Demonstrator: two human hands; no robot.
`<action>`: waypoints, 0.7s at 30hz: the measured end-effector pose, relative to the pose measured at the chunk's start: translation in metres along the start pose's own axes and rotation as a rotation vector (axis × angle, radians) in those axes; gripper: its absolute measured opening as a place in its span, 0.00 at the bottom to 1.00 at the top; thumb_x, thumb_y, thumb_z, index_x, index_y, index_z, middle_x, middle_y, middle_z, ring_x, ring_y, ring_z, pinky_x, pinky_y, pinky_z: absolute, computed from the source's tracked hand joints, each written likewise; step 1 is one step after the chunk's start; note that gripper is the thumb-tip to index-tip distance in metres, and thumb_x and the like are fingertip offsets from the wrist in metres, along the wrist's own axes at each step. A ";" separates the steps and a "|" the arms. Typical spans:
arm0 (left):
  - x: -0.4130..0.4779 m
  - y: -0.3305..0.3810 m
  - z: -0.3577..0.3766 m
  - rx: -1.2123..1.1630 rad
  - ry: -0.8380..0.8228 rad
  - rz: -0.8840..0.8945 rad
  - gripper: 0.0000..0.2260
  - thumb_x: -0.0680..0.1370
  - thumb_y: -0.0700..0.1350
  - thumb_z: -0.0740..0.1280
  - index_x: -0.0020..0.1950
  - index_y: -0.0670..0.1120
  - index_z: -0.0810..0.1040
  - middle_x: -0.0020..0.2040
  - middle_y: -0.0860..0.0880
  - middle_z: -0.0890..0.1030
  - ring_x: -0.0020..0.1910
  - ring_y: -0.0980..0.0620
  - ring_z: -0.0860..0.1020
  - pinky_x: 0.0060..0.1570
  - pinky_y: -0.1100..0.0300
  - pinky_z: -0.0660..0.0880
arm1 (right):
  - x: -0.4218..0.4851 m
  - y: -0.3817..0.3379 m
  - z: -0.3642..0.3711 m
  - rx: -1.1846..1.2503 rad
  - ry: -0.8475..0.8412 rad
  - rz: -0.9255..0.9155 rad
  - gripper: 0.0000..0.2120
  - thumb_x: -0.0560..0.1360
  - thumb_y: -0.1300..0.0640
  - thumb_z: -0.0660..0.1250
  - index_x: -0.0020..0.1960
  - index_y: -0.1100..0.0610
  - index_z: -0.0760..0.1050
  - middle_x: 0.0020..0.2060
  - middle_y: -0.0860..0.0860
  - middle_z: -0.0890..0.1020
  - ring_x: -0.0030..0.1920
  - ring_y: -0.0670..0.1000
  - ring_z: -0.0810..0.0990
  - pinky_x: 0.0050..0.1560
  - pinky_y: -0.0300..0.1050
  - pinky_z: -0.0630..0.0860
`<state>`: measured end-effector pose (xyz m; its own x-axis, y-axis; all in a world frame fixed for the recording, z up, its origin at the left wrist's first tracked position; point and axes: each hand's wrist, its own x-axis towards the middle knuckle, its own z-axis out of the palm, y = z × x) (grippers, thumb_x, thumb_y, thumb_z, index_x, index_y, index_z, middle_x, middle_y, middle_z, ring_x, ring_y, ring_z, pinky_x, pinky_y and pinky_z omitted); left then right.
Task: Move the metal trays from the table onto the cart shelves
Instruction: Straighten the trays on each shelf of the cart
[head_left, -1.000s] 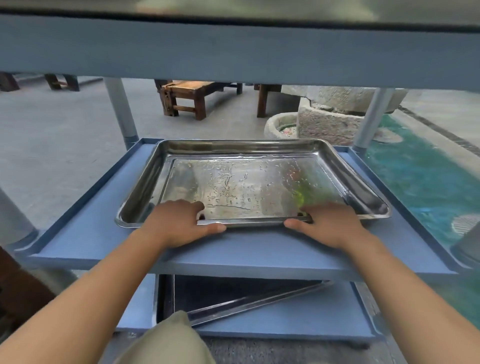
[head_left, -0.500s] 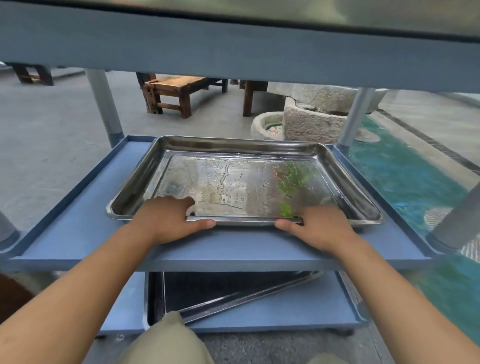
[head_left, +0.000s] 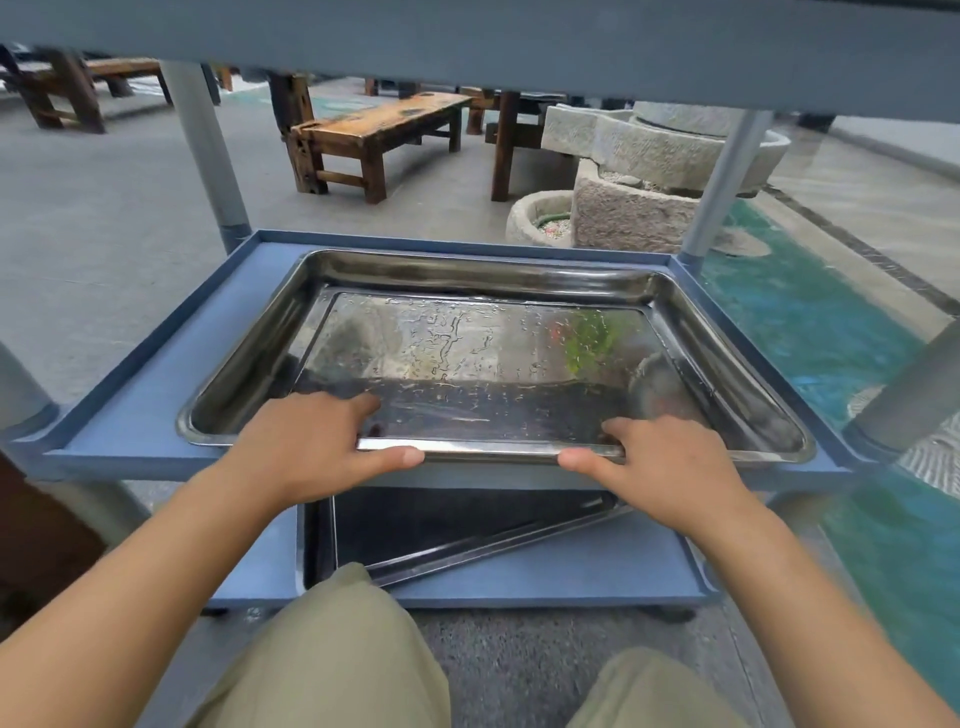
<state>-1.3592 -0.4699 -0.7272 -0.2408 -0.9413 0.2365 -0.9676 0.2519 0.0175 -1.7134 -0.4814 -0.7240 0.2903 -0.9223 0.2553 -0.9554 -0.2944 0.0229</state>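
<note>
Shiny metal fills the middle of the view: a big tray (head_left: 493, 364) sits on the blue middle shelf (head_left: 135, 415) of the cart (head_left: 208, 156). Its far side is close to the back lip of the shelf. Its near rim is right at the front edge.

The left hand (head_left: 306, 447) holds the near rim on the left, with its fingers curled over into the tray and its thumb along the outside. The right hand (head_left: 670, 473) holds the same rim on the right in the same way. So both hands grip the tray. I cannot tell if the near side is lifted a little or lies flat.

Little water drops (head_left: 447, 338) cover the tray floor, so it is likely slippery.

Down below, another tray (head_left: 467, 535) lies crooked on the bottom shelf (head_left: 571, 571). The top shelf (head_left: 467, 36) runs across overhead. A wooden bench (head_left: 379, 124) and stone tubs (head_left: 649, 156) stand on the ground behind.

This looks like the end of setting the tray on its shelf. Next, I think, it needs a small push so it sits fully inside the lips. Then both hands can let go and fetch another tray from the worktop, which is not in view.
</note>
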 end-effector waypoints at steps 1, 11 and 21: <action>-0.002 0.000 -0.001 -0.005 -0.001 0.000 0.50 0.61 0.84 0.39 0.69 0.56 0.71 0.47 0.54 0.85 0.45 0.49 0.83 0.37 0.57 0.70 | -0.003 -0.001 -0.001 0.000 0.005 0.003 0.52 0.59 0.15 0.35 0.55 0.47 0.79 0.37 0.48 0.83 0.43 0.55 0.82 0.34 0.46 0.66; -0.002 -0.002 -0.001 0.000 0.022 0.011 0.50 0.62 0.84 0.39 0.70 0.57 0.70 0.48 0.53 0.85 0.45 0.50 0.83 0.36 0.58 0.71 | -0.005 -0.007 -0.004 -0.016 0.039 0.016 0.50 0.61 0.15 0.35 0.57 0.45 0.78 0.29 0.44 0.77 0.40 0.53 0.82 0.29 0.43 0.62; 0.003 -0.002 0.003 0.043 0.067 -0.024 0.47 0.62 0.84 0.41 0.65 0.57 0.73 0.47 0.53 0.85 0.44 0.48 0.83 0.37 0.56 0.74 | 0.001 -0.006 0.001 -0.027 0.096 0.026 0.48 0.61 0.15 0.36 0.55 0.45 0.79 0.33 0.45 0.82 0.38 0.52 0.82 0.27 0.40 0.59</action>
<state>-1.3582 -0.4739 -0.7299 -0.2138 -0.9295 0.3007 -0.9757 0.2186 -0.0180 -1.7071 -0.4807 -0.7250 0.2603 -0.9010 0.3472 -0.9640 -0.2629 0.0405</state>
